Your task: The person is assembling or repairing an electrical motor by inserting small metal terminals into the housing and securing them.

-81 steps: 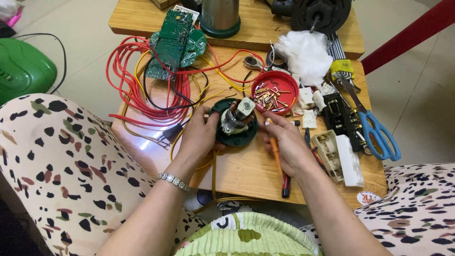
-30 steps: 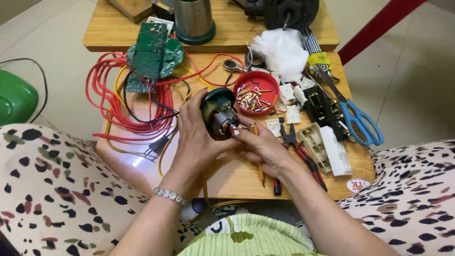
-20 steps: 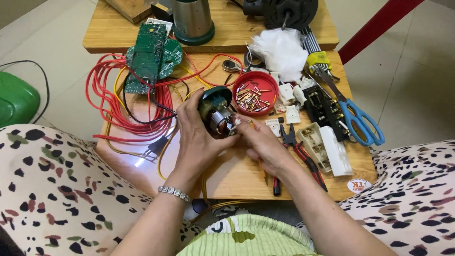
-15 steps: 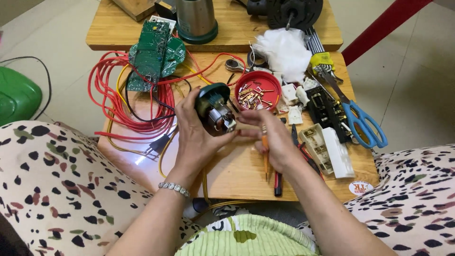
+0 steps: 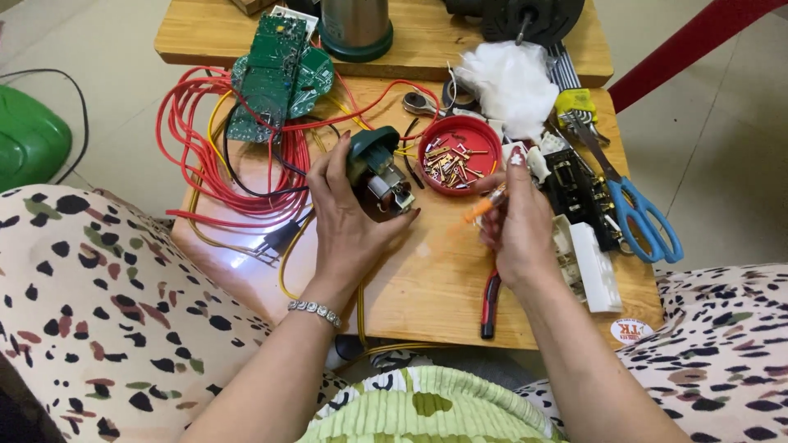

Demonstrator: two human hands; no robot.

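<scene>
Both hands were busy: the left hand (image 5: 349,226) clasped the small green-capped motor (image 5: 376,172) above the wooden surface (image 5: 427,287), windings exposed, while the right hand (image 5: 513,221) pinched an orange-handled screwdriver (image 5: 480,209). Judging by the red lid of loose screws (image 5: 458,154) just beside, the motor seemed partly dismantled, with more left.

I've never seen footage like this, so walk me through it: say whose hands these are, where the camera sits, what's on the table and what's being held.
This is one view, from a camera worn on a person's head, looking down at their own two bare hands. The left hand grips a small electric motor in a dark green housing. The right hand pinches a thin orange-handled tool, blurred, probably a screwdriver. On the low wooden table lie coiled red wires, a green circuit board, a red lid of small metal parts, white wadding, blue-handled scissors and red-handled pliers.
</scene>
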